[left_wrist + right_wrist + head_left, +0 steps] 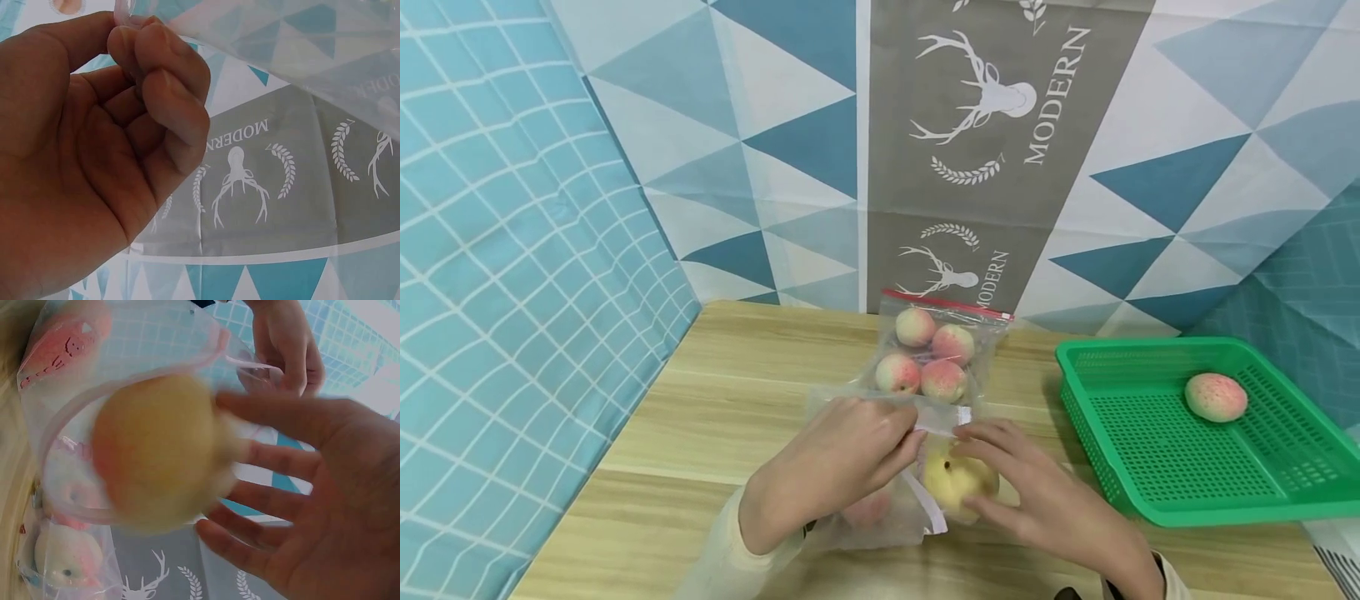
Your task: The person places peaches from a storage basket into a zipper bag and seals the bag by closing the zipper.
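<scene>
My left hand (842, 450) pinches the upper edge of a clear zip bag (891, 533) and holds its mouth wide. A pinkish peach (867, 508) lies inside that bag, seen through the plastic. At the bag's mouth is a yellow peach (951, 477) with a red blush, blurred in the right wrist view. My right hand (1045, 492) is just beside this peach, thumb and fingers spread and nearly straight, fingertips close to its surface. The left wrist view shows the left thumb and fingertips together on the plastic edge.
Beyond the hands lies another zip bag with a red slider strip (947, 305), holding several peaches (917, 358). On the right stands a green basket (1078, 417) with one peach (1216, 397) in it. Patterned cloth (805, 167) hangs behind the wooden table (700, 417).
</scene>
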`<action>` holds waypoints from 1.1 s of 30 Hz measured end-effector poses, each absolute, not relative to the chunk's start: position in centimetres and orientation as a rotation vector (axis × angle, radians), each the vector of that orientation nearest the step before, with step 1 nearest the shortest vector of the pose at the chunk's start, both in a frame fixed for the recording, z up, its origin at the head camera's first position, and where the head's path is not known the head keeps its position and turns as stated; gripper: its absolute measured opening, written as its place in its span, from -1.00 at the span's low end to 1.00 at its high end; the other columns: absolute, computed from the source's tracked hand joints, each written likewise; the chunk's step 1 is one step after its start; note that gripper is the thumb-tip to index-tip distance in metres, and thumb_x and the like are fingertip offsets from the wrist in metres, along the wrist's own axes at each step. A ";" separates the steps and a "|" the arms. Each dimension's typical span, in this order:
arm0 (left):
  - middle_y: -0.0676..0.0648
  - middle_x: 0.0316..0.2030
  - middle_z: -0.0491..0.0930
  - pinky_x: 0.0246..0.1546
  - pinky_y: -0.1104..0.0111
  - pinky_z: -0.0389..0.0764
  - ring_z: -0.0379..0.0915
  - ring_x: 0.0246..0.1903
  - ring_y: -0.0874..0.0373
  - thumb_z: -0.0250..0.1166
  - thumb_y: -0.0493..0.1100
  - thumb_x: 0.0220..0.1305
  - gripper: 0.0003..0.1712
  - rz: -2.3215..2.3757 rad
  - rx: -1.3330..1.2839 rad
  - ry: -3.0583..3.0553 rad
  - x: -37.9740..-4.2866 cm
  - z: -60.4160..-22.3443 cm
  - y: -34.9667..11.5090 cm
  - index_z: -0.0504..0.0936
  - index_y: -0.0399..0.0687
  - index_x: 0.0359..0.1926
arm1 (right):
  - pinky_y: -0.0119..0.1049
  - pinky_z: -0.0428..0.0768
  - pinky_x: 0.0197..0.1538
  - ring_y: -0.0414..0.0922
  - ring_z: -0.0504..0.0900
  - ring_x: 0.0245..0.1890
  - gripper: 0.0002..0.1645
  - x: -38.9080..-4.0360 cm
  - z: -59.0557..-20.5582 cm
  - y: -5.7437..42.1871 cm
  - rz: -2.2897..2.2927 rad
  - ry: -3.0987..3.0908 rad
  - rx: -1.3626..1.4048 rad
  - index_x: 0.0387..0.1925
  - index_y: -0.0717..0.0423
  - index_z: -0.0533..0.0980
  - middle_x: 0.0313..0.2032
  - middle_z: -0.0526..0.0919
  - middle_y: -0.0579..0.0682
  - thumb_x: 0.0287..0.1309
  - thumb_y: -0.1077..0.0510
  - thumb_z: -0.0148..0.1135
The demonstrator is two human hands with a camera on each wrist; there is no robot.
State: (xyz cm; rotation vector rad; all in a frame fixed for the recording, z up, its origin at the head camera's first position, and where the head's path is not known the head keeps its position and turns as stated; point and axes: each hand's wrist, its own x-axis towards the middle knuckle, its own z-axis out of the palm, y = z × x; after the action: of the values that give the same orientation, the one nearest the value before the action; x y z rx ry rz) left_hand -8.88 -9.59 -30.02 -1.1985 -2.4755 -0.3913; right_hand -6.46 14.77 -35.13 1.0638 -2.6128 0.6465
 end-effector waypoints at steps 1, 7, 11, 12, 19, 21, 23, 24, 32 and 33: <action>0.20 -0.73 0.09 -0.76 0.58 0.02 -0.05 -0.75 0.38 0.04 -0.09 0.23 -0.66 -0.394 -1.203 -2.473 -8.9 -30.0 -9.6 0.24 0.09 -0.67 | -0.35 0.34 0.05 -0.22 0.26 0.15 -0.48 -6.6 -35.2 14.8 0.640 -2.606 1.066 0.00 -0.22 0.41 0.12 0.33 -0.23 -0.08 -0.04 0.31; 0.19 -0.76 0.05 -0.76 0.59 -0.02 -0.11 -0.76 0.39 0.05 -0.13 0.20 -0.66 -0.387 -1.208 -2.403 -8.9 -29.9 -9.7 0.24 0.07 -0.70 | -0.27 0.41 -0.01 -0.22 0.25 0.15 -0.63 -7.0 -35.6 15.2 0.555 -2.674 1.053 -0.16 -0.33 0.43 0.15 0.30 -0.20 -0.06 0.00 0.31; 0.18 -0.77 0.01 -0.77 0.58 -0.03 -0.14 -0.77 0.37 0.07 -0.16 0.17 -0.65 -0.417 -1.173 -2.353 -9.0 -29.8 -9.8 0.22 0.07 -0.72 | -0.25 0.48 -0.06 -0.23 0.29 0.13 -0.66 -6.9 -35.8 15.3 0.518 -2.744 1.059 -0.12 -0.35 0.42 0.15 0.29 -0.22 0.01 -0.05 0.24; 0.18 -0.78 0.00 -0.77 0.58 -0.03 -0.14 -0.77 0.36 0.07 -0.17 0.16 -0.65 -0.427 -1.170 -2.342 -9.0 -29.8 -9.8 0.22 0.07 -0.72 | -0.25 0.48 -0.07 -0.24 0.30 0.12 -0.69 -6.9 -35.8 15.3 0.517 -2.757 1.053 -0.14 -0.35 0.41 0.15 0.29 -0.22 0.03 -0.06 0.22; 0.18 -0.78 -0.03 -0.76 0.58 -0.07 -0.17 -0.76 0.37 0.06 -0.16 0.17 -0.66 -0.447 -1.165 -2.308 -8.9 -29.7 -9.9 0.20 0.07 -0.70 | -0.46 0.43 -0.37 -0.38 0.41 -0.37 -0.75 -7.5 -36.6 15.3 0.537 -2.817 0.989 -0.29 -0.20 0.31 -0.31 0.42 -0.32 0.06 -0.06 0.20; 0.17 -0.78 -0.02 -0.75 0.58 -0.07 -0.17 -0.76 0.36 0.07 -0.16 0.16 -0.66 -0.447 -1.170 -2.293 -8.9 -29.7 -9.9 0.19 0.07 -0.70 | -0.51 0.38 -0.45 -0.40 0.36 -0.51 -0.74 -7.7 -37.0 15.2 0.541 -2.836 0.985 -0.29 -0.14 0.30 -0.46 0.37 -0.34 0.04 0.02 0.22; 0.16 -0.78 -0.02 -0.75 0.58 -0.07 -0.16 -0.76 0.36 0.07 -0.17 0.16 -0.66 -0.453 -1.178 -2.278 -8.9 -29.6 -9.9 0.19 0.08 -0.70 | -0.52 0.40 -0.47 -0.42 0.40 -0.52 -0.74 -7.9 -37.2 15.2 0.549 -2.836 0.978 -0.29 -0.10 0.31 -0.49 0.40 -0.34 0.03 0.12 0.23; 0.16 -0.78 -0.02 -0.75 0.58 -0.07 -0.16 -0.76 0.36 0.07 -0.17 0.16 -0.67 -0.458 -1.182 -2.275 -8.9 -29.6 -9.9 0.19 0.08 -0.69 | -0.52 0.43 -0.45 -0.44 0.43 -0.49 -0.73 -7.9 -37.3 15.1 0.579 -2.836 0.982 -0.27 -0.10 0.31 -0.48 0.42 -0.33 0.03 0.15 0.23; 0.18 -0.77 -0.04 -0.75 0.58 -0.05 -0.15 -0.76 0.37 0.09 -0.18 0.13 -0.81 -0.466 -1.156 -2.293 -9.1 -29.5 -10.1 0.31 0.04 -0.58 | -0.46 0.51 -0.33 -0.38 0.53 -0.33 -0.47 -8.2 -37.6 15.0 0.747 -2.889 1.093 0.05 -0.11 0.25 -0.33 0.54 -0.27 0.04 0.07 0.23; 0.17 -0.77 -0.04 -0.75 0.58 -0.05 -0.16 -0.76 0.36 0.09 -0.19 0.13 -0.83 -0.470 -1.155 -2.292 -9.1 -29.5 -10.1 0.32 0.04 -0.56 | -0.47 0.50 -0.34 -0.40 0.52 -0.35 -0.51 -8.3 -37.7 14.9 0.743 -2.891 1.118 0.02 -0.10 0.26 -0.36 0.54 -0.27 0.06 0.07 0.22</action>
State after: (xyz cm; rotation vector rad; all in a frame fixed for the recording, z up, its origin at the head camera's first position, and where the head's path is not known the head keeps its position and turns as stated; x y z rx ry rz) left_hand -9.13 -10.13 -29.52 -1.1551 -2.2922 -0.4697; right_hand -8.28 14.91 -37.72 1.1181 -2.8909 0.7431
